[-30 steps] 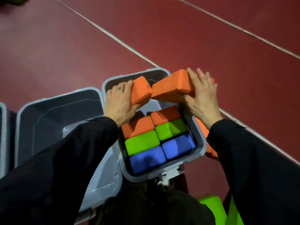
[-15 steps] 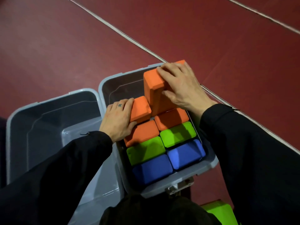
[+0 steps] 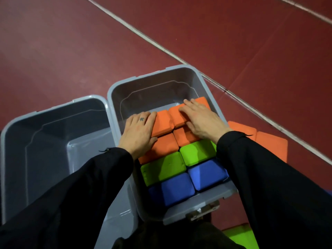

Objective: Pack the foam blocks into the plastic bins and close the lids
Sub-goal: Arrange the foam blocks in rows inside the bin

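- Both hands lie flat, fingers straight, on the farthest row of orange foam blocks: the left hand (image 3: 138, 133) presses the left block (image 3: 162, 123) and the right hand (image 3: 199, 121) covers the right block (image 3: 177, 115). Neither grips anything; palms down suits pushing soft foam level with its neighbours.
- Those blocks sit in the right-hand grey plastic bin (image 3: 161, 74), packed in pairs: orange at the far end, then a second orange pair (image 3: 161, 146), green blocks (image 3: 163, 168) and blue blocks (image 3: 176, 187) nearest the person. Rows touch edge to edge, likely so none shifts and space is saved.
- Bare bin floor shows beyond the orange row, so I judge there is room for more.
- A second grey bin (image 3: 53, 108) stands just beside it on the left; what shows of it holds no blocks.
- More orange blocks (image 3: 260, 139) wait on the red floor (image 3: 71, 51) to the right, and a green one (image 3: 240, 238) near the bottom edge, all within reach.
- No lid is on; closing looks a long way off.
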A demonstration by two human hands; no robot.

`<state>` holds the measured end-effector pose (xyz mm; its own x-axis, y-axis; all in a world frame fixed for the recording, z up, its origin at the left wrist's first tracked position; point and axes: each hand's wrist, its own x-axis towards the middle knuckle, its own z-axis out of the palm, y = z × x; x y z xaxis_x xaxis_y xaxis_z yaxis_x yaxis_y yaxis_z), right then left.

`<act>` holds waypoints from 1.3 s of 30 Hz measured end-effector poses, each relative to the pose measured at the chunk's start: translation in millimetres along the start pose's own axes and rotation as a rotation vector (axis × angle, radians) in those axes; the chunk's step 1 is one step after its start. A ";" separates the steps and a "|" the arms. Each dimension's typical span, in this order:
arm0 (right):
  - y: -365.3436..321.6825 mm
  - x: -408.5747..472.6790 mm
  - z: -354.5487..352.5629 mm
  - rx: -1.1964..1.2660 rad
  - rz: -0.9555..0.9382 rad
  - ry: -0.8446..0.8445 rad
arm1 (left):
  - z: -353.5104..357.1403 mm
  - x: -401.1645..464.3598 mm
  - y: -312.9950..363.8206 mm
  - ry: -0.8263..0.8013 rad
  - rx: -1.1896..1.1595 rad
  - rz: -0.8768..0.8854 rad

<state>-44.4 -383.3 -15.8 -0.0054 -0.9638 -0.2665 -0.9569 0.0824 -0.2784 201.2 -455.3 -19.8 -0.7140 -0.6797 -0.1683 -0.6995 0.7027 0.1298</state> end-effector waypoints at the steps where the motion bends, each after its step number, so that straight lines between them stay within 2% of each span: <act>1: -1.1 3.2 6.9 0.030 0.019 -0.016 | 6.0 1.6 0.6 -0.010 -0.008 -0.018; 4: 0.5 8.1 26.4 0.108 0.078 -0.050 | 27.8 2.5 2.1 -0.003 0.005 -0.054; 10: -9.6 6.1 74.3 0.041 0.120 -0.026 | 69.2 5.3 -0.9 -0.050 0.055 -0.155; 13: -19.9 7.8 75.1 0.029 0.148 -0.047 | 68.8 6.8 -0.8 -0.107 0.053 -0.193; 16: -23.9 -6.0 56.1 0.067 0.149 -0.108 | 63.9 -1.5 8.1 -0.095 0.074 -0.208; 18: -26.4 -28.7 43.5 0.112 0.135 -0.052 | 58.7 -8.5 17.0 -0.096 0.058 -0.187; 23: -23.0 -115.0 21.3 0.265 0.201 0.248 | 32.7 -16.5 80.2 -0.030 -0.126 0.035; 27: 2.4 -193.4 15.4 0.398 0.418 0.419 | 6.4 -18.9 163.0 -0.038 -0.294 0.283; 30: 27.6 -249.8 22.7 0.512 0.665 0.542 | -6.1 -31.1 227.1 -0.099 -0.372 0.371; 34: 57.6 -317.9 47.0 0.585 0.943 0.537 | 3.3 -47.5 293.4 -0.245 -0.413 0.391; 39: 80.3 -377.9 82.0 0.709 1.092 0.492 | 30.4 -56.1 345.1 -0.421 -0.323 0.294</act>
<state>-95.3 8.3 -13.1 -0.8882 -0.3059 -0.3428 -0.0535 0.8099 -0.5841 0.8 -168.3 4.7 -0.8514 -0.2789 -0.4442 -0.4958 0.7043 0.5081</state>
